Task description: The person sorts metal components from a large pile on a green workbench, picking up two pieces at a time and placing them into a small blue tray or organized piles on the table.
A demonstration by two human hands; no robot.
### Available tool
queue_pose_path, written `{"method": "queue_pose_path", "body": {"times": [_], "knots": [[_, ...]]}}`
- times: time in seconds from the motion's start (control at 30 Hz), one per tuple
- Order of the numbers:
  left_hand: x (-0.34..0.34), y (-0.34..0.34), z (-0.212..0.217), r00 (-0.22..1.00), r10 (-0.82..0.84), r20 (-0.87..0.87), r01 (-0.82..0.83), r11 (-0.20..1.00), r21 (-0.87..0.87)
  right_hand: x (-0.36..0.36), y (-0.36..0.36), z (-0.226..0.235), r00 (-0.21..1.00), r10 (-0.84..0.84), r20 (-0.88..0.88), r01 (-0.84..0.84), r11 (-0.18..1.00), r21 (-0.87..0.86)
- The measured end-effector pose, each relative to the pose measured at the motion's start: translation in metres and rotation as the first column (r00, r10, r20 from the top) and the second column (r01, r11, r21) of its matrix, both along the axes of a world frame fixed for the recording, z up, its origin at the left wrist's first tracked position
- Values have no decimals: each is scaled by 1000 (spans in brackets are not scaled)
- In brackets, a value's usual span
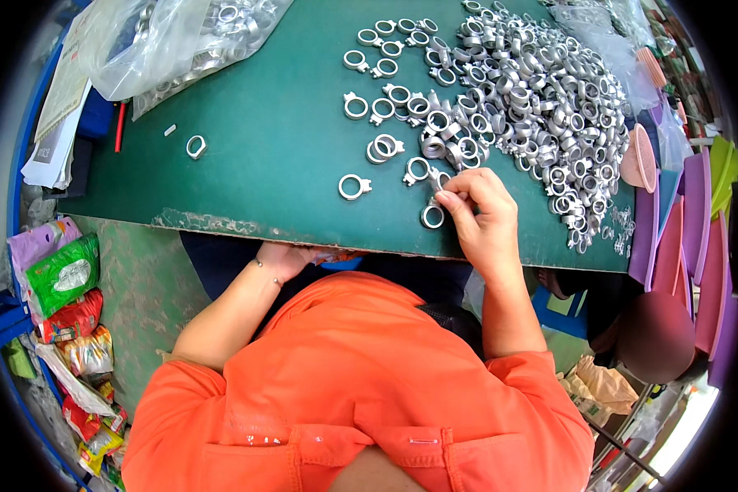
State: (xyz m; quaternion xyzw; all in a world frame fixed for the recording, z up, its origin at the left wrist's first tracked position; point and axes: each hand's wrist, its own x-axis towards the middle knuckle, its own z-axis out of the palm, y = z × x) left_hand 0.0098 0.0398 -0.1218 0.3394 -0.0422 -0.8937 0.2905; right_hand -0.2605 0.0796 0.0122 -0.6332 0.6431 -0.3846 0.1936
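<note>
My right hand (485, 220) is over the table's front part, thumb and fingers pinched on a small silver metal ring (439, 180) with a lug. Just below the fingertips, another metal ring (432, 216) lies on the green tabletop (271, 164). To the left lies a single ring (353, 187) with a side lug. My left hand (285, 261) is low at the table's front edge, its fingers hidden by the edge. Beside it shows a bit of something orange and blue (342, 262), too covered to name.
A large heap of metal rings (541, 98) covers the right of the table. One ring (196, 147), a red pen (120, 127) and a clear bag of rings (213, 41) are at the left. Colourful plastic bins (671, 238) stand at right, near another person (652, 336).
</note>
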Motion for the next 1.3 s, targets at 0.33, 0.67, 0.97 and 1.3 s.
{"method": "queue_pose_path", "body": {"times": [0.33,0.67,0.97,1.3], "knots": [[-5,17,54,562,-402,723,818,398,-414,-9,10,-10,344,208,916,-277,954,-113],[-84,-44,152,664,584,468,744,-454,-489,-18,4,19,934,357,4,-356,931,85],[-89,-54,140,775,425,468,621,-378,-686,-15,10,9,966,170,193,-194,974,115],[-63,-33,143,931,-358,-69,286,833,-473,-25,10,-3,-132,92,987,-266,956,-125]]}}
